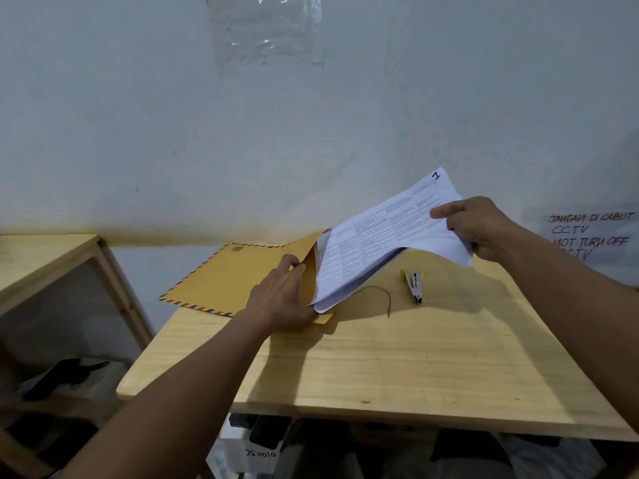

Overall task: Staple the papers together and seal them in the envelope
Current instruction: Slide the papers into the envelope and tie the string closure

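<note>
My left hand (280, 295) is pinching open the mouth of the envelope (224, 274), centre frame | my right hand (484, 229) is gripping the papers (380, 243), lower end in that mouth | stapler (415, 285) is lying on the desk (380, 357), right of centre

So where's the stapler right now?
In the head view the stapler lies on the table, right of centre, just under the papers that the right hand holds, a brown string to its left.
</note>
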Demonstrator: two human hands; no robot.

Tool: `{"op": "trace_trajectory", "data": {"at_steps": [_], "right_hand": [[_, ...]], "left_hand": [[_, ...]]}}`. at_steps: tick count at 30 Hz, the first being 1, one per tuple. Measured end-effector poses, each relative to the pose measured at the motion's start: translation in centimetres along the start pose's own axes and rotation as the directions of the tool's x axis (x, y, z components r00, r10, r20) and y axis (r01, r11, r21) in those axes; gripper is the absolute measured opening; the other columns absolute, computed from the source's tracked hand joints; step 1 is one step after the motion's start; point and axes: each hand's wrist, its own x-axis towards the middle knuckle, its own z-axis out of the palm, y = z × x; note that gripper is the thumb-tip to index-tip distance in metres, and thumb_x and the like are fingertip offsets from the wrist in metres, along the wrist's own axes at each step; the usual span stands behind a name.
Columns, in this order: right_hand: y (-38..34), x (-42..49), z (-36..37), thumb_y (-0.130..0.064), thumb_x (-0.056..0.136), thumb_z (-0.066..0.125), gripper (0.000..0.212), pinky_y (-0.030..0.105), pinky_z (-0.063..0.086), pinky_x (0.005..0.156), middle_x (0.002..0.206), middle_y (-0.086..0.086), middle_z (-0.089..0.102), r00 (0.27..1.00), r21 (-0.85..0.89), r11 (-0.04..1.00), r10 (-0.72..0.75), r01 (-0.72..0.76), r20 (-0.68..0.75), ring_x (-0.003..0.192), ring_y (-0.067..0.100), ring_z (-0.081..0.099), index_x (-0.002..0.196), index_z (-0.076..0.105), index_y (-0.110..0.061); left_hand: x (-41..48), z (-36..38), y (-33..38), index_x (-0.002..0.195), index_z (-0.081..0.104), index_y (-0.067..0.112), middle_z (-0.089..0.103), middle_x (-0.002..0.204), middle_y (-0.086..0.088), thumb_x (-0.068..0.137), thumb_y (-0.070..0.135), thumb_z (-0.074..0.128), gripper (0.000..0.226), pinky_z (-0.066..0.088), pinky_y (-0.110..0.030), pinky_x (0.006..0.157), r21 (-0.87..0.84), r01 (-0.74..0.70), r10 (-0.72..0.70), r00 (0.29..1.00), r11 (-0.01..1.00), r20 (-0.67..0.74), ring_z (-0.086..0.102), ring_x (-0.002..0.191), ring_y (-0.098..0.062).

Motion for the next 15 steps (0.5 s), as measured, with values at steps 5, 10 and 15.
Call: {"op": "trace_trajectory", "data": {"at_steps": [5,10,15], "right_hand": [[1.0,0.7,-0.5,0.015,0.087,0.041,0.044,0.037,0.052,0.095,0.130,0.016,0.062,0.998,0.041,0.998,0.055,-0.054,-0.025,0.122,0.031,0.058,0.100,0.076,-0.009],[1.3,1.3,-1.1,0.013,0.083,0.042,0.045,0.047,0.052,0.102,0.124,0.014,0.064,0.995,0.062,0.993,0.098,-0.096,-0.020,0.113,0.030,0.063,0.091,0.079,-0.012],[1.5,0.8,-0.7,0.012,0.083,0.042,0.046,0.051,0.052,0.102,0.121,0.015,0.064,0.995,0.034,0.995,0.095,-0.095,-0.010,0.109,0.032,0.065,0.092,0.079,-0.014]], "left_hand": [[-0.1,-0.2,-0.4,0.150,0.035,0.016,0.025,0.156,0.002,0.073,0.061,0.076,0.098,0.060,-0.035,0.081,-0.006,-0.051,0.051,0.999,0.999,0.018,0.050,0.127,-0.023],[-0.2,-0.2,-0.5,0.149,0.037,0.015,0.025,0.154,0.001,0.071,0.070,0.072,0.102,0.058,-0.034,0.078,-0.035,-0.087,0.088,0.996,0.996,0.015,0.052,0.121,-0.023],[-0.4,-0.3,-0.1,0.153,0.032,0.012,0.023,0.156,0.000,0.067,0.080,0.070,0.115,0.053,-0.034,0.083,-0.045,-0.064,0.065,0.997,0.997,0.032,0.049,0.128,-0.023]]}}
